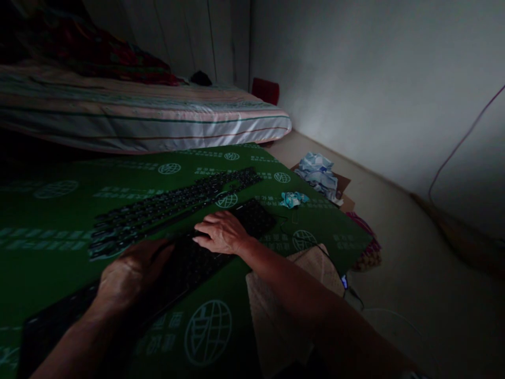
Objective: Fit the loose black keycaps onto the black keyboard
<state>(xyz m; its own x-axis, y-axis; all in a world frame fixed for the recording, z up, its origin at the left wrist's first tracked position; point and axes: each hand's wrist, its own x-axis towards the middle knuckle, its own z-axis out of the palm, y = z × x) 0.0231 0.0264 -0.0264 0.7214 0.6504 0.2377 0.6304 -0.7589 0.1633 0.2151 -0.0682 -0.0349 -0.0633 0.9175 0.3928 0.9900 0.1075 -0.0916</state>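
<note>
A long black keyboard (pixel 188 266) lies at a slant across the green table. My right hand (pixel 221 231) is over its middle, thumb and fingertips drawn together near its upper edge; whatever sits between them is too dark to make out. On the keyboard's left half rests my left hand (pixel 130 271), its fingers reaching right into shadow, so their grip is hidden. Just beyond the keyboard, many loose black keycaps (pixel 158 206) are laid out in slanting rows, roughly in a keyboard's shape. A dark cable leaves the keyboard's right end.
The green table (pixel 221 331) bears printed white globes and lettering. A crumpled blue wrapper (pixel 294 199) lies to the right. A beige cloth (pixel 268 310) is under my right forearm. Beyond stand a bed (pixel 158 123) and, on the floor, crumpled plastic (pixel 317 171) over cardboard.
</note>
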